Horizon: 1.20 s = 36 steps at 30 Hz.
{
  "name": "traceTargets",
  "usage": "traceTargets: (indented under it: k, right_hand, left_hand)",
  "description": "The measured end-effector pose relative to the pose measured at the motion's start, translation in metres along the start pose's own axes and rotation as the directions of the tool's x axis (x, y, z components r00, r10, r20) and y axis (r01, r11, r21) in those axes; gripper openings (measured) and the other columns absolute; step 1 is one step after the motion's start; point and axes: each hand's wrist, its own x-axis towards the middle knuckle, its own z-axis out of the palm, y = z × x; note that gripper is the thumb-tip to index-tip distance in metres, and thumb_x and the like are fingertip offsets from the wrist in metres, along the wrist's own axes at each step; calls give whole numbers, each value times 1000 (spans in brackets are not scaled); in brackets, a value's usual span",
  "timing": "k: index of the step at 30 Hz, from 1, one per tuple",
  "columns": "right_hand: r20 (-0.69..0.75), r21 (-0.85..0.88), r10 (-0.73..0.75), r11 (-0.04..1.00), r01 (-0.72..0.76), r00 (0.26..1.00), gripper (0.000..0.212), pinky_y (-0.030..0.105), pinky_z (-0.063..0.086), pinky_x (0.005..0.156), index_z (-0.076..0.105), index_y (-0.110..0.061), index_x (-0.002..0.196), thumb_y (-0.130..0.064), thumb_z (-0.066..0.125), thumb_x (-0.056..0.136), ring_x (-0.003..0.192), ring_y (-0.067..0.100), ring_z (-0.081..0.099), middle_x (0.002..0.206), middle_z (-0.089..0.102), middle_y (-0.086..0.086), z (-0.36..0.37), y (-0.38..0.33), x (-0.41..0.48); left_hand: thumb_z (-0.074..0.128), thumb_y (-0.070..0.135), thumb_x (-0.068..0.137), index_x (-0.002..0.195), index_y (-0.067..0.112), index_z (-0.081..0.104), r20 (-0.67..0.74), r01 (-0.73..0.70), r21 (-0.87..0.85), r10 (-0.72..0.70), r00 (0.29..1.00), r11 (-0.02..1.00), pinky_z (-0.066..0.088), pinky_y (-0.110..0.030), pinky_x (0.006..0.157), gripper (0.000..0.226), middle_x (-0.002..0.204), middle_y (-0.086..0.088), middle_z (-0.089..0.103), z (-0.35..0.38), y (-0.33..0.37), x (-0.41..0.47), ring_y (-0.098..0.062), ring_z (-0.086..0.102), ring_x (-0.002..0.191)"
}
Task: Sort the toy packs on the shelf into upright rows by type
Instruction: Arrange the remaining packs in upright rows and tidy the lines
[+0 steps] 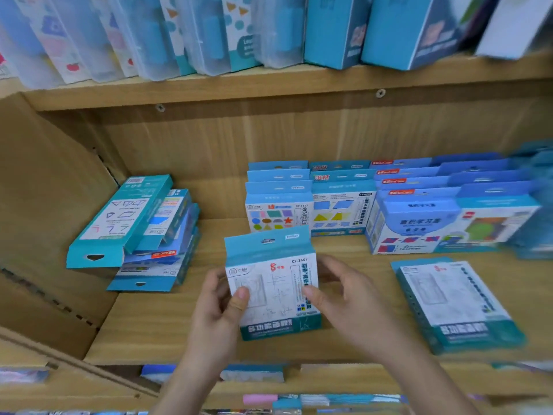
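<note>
I hold a teal-and-white toy pack upright over the middle of the wooden shelf. My left hand grips its left edge with the thumb on the front. My right hand grips its right edge the same way. A matching pack lies flat at the right. Behind stand upright rows: coloured-shape packs, yellow-triangle packs, blue packs. A loose pile of packs lies flat at the left.
The shelf above carries clear cases and blue boxes. More upright packs run off to the right, blurred. The wooden side wall closes the left. A lower shelf shows more packs.
</note>
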Motion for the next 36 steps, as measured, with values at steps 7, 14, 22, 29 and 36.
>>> traceTargets:
  k: [7,14,22,29,36]
  right_hand:
    - [-223,-494,98,847,-199,970,81,46,32,108,36,-43,138,-69,62,65,137,14,24,142,35,-13,-93,59,-49]
    - [-279,-401,338,809,-429,899,85,40,34,102,26,-32,141,-71,53,70,131,24,29,138,42,-2,-153,113,-57]
    - [-133,-526,383,755,-393,914,108,44,32,106,3,-33,148,-86,44,63,136,24,20,150,21,2,-138,124,-48]
    - [-97,-566,321,761,-318,942,96,41,33,107,4,-34,148,-83,35,71,131,25,25,146,26,3,-144,126,-64]
    - [-82,-489,252,833,-260,964,82,37,37,101,11,-32,148,-68,44,82,125,22,33,144,36,-5,-153,134,-76]
  left_hand:
    - [46,-14,89,110,12,50,123,-79,5,78,989,997,53,-16,76,34,102,9,72,49,-16,-1,-5,66,92]
    - [44,-14,89,116,11,49,64,-114,40,112,992,993,51,-12,76,37,101,15,71,86,-23,-11,1,65,92]
    - [50,-6,91,110,28,53,-45,-42,259,56,997,965,47,-7,74,39,98,14,70,101,-25,-24,4,63,96]
    - [55,25,94,116,31,60,-126,152,491,-102,987,858,51,-36,71,23,95,-3,72,119,-35,-41,-18,67,79]
    - [46,33,87,123,18,57,-139,43,953,302,943,301,47,-43,70,41,104,-9,59,142,-28,-65,-35,55,91]
